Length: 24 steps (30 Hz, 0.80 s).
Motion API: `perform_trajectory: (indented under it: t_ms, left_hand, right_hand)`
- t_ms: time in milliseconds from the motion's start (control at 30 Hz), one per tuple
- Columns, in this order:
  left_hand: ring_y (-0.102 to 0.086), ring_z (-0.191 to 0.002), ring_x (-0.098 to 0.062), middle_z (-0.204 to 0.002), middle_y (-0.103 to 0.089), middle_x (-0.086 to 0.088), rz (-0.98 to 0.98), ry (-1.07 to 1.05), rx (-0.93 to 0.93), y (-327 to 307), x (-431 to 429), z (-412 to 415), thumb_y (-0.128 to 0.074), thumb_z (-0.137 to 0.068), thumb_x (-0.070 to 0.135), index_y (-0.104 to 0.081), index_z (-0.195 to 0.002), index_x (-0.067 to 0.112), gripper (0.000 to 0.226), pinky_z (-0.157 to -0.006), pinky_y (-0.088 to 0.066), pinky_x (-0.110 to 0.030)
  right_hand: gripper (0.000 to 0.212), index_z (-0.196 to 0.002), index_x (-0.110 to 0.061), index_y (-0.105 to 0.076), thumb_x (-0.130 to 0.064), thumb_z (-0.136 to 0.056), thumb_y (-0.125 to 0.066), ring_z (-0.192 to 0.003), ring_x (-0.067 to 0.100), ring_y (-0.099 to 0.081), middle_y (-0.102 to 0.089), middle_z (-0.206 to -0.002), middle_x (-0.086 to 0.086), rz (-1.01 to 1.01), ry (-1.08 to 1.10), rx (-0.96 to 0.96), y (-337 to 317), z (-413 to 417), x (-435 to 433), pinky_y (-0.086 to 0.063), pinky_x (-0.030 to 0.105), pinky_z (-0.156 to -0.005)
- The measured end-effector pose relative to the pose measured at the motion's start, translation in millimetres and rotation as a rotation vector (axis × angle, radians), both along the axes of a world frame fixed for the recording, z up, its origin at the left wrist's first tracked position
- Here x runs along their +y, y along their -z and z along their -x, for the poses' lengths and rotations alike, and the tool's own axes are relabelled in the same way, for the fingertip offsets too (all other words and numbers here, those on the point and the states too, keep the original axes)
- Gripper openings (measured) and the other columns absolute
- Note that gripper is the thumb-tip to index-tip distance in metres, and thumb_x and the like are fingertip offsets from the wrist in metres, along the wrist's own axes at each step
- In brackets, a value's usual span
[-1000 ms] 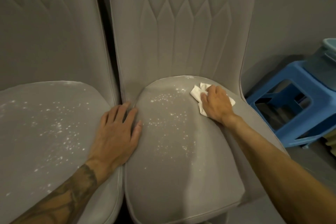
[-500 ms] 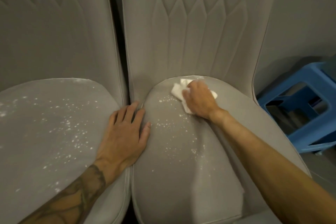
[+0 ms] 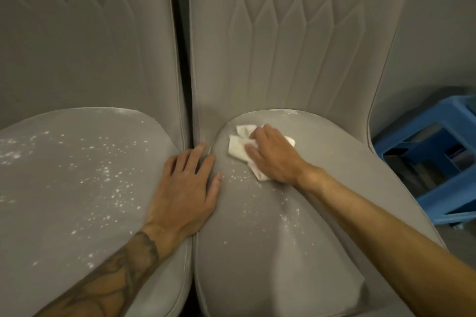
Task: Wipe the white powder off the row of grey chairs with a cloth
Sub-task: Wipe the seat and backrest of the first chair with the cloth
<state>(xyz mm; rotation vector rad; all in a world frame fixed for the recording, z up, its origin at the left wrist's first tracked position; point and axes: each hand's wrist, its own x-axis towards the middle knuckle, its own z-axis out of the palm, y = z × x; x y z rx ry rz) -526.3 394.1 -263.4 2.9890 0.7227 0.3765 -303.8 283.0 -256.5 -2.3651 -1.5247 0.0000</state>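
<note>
Since a second ago the right hand [image 3: 273,154] has slid the cloth [image 3: 238,145] leftward along the back of the right chair's seat [image 3: 283,252], from the far right side to the rear left corner. The strip it crossed now looks free of specks. The left hand [image 3: 185,190] has kept its place between the two seats.

That left hand lies flat, palm down, with its fingers straight and slightly spread. The palm rests on the edge of the left chair [image 3: 64,188] and the fingertips reach over the gap onto the right seat. A tattoo runs along the forearm.

The right hand presses down on the white cloth with its fingers bent over the crumpled fabric, holding it against the cushion. Part of the cloth sticks out past the fingertips to the left, and a corner shows beneath the heel of the hand.

White powder [image 3: 113,177] is scattered thickly over the left seat — mostly its middle and far left. On the right seat a thinner trail of specks runs from just below the cloth down toward the front.

Both backrests stand upright with stitched diamond panels, a dark gap between them. A blue stool [image 3: 438,162] stands on the floor to the right — beside the right chair, near the grey wall [image 3: 438,33].
</note>
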Motion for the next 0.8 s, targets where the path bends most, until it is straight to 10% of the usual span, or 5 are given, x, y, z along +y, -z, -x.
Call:
perform_trajectory:
  t_ms: [267,467,667,800]
  left_hand:
    - [-0.052,-0.13,-0.029,-0.153,-0.048,-0.012,-0.003,-0.004,-0.021,0.2,1.2,0.8,-0.035,-0.105,0.043,-0.06,-0.136,0.016,0.047,-0.11,-0.038,-0.047]
    - [-0.053,-0.128,-0.03,-0.152,-0.05,-0.014,-0.018,0.002,-0.032,0.4,1.6,1.3,-0.037,-0.105,0.04,-0.06,-0.136,0.015,0.046,-0.107,-0.041,-0.047]
    - [-0.052,-0.13,-0.028,-0.153,-0.049,-0.011,-0.003,-0.007,-0.026,2.3,1.8,0.6,-0.035,-0.105,0.041,-0.059,-0.137,0.016,0.047,-0.109,-0.04,-0.046]
    - [-0.053,-0.13,-0.027,-0.152,-0.051,-0.012,-0.001,-0.007,-0.052,3.0,1.4,0.2,-0.035,-0.105,0.039,-0.055,-0.141,0.012,0.05,-0.11,-0.037,-0.043]
  right_hand:
    - [0.037,-0.116,0.0,-0.053,-0.033,-0.102,-0.042,-0.112,0.04,-0.049,-0.054,-0.12,0.023,0.044,0.247,0.0,-2.5,-41.4,24.6,-0.036,0.044,-0.096]
    - [0.034,-0.115,-0.013,-0.052,-0.041,-0.1,-0.041,-0.099,0.031,-0.051,-0.054,-0.111,0.011,0.027,-0.16,0.025,-2.7,15.4,-3.6,-0.042,0.042,-0.088]
    - [0.035,-0.117,-0.003,-0.054,-0.033,-0.102,-0.045,-0.107,0.04,-0.05,-0.055,-0.115,0.022,0.025,0.145,-0.025,-3.3,-18.6,33.0,-0.034,0.043,-0.093]
    - [0.031,-0.116,-0.008,-0.053,-0.034,-0.101,-0.047,-0.101,0.036,-0.05,-0.054,-0.113,0.016,-0.006,-0.086,-0.009,0.3,29.5,19.2,-0.038,0.044,-0.091]
